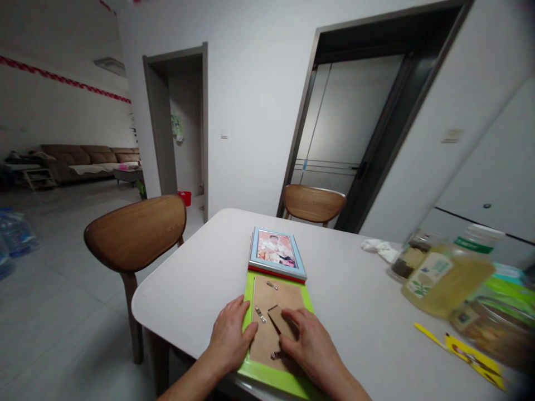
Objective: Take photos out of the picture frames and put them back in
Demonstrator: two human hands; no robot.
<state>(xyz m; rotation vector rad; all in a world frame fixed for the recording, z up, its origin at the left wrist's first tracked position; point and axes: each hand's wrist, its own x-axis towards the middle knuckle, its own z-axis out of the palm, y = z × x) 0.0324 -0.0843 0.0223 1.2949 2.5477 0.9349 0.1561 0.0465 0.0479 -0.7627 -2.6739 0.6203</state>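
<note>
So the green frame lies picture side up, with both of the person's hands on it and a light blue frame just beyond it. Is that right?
Not quite: the head view shows the green frame lying back side up, its brown backing board and metal clips showing. The left hand and right hand are on it, and the light blue frame lies just beyond.

On the table (pixel 179 273), a back-up frame (pixel 259 341) is being touched along its left rim by the left hand (pixel 232 331), while the strut (pixel 281 321) on its back is being held by the right hand (pixel 311 340). Just behind, a second frame (pixel 276 249) is being supported. The table is being flanked by a left chair (pixel 137 231); the far side is being lined by another chair (pixel 315 203). At right, a bottle (pixel 438 278) is being flanked by a jar (pixel 412 256) and a tub (pixel 497 328).
</note>
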